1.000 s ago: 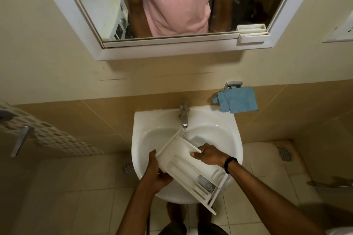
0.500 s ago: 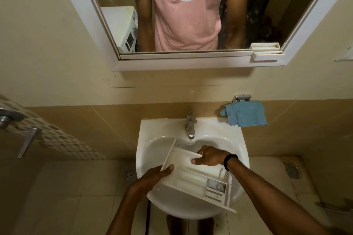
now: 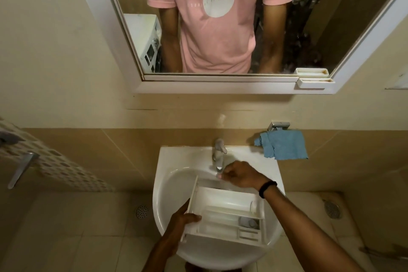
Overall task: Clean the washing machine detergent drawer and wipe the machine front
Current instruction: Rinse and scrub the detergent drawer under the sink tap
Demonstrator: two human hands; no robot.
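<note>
A: Two hands are at work. The left hand (image 3: 184,219) grips the white plastic detergent drawer (image 3: 225,214) by its left front corner, fingers curled over the edge. The right hand (image 3: 239,174) is loosely closed beside the spout of the chrome tap (image 3: 218,154); whether it pinches anything, I cannot tell.

B: Where is the drawer?

A: Held inside the white ceramic washbasin (image 3: 163,194), open side up, below the tap.

B: What could go wrong?

A: One-handed, a wet drawer could slip and knock the basin. A strong stream might splash off its dividers onto the floor.

B: How does it look?

A: Long, compartmented, with a greyish cap piece in the right section. Residue is too faint to judge. A blue cloth (image 3: 283,147) hangs nearby on the wall.
</note>
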